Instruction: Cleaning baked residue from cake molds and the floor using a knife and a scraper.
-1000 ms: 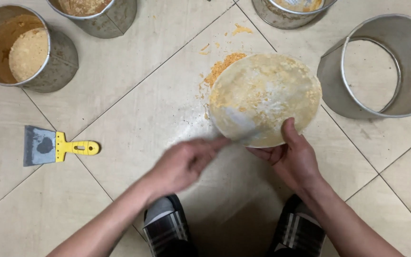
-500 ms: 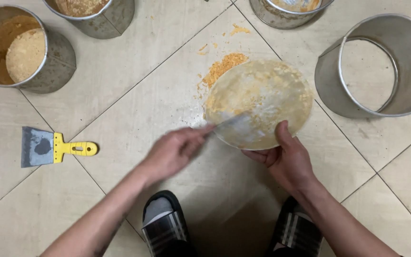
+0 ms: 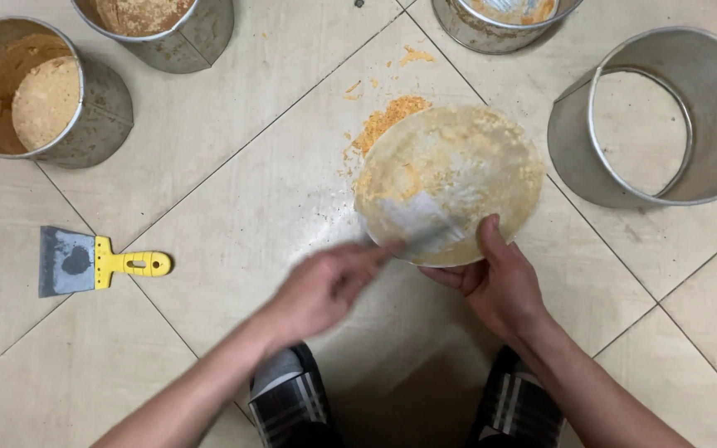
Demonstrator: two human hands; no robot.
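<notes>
My right hand (image 3: pixel 499 282) grips the near rim of a round metal disc (image 3: pixel 458 170) smeared with yellow-orange residue, held tilted above the tiled floor. My left hand (image 3: pixel 325 286) is blurred with motion and closed on a thin scraper tool (image 3: pixel 421 236) whose blade lies across the disc's lower part, where a cleaner pale streak shows. A small heap of orange crumbs (image 3: pixel 387 120) lies on the floor just beyond the disc's upper left edge.
A yellow-handled putty knife (image 3: pixel 93 264) lies on the floor at left. Metal cans with yellow powder stand at upper left (image 3: pixel 101 108) and top (image 3: pixel 201 37); an open metal cylinder (image 3: pixel 707 166) is at right, another can (image 3: pixel 466 29) at top. My shoes are below.
My left hand has swept the scraper back and forth over the disc's near part, and the scraped pale patch has shifted. The right hand keeps its grip on the rim.
</notes>
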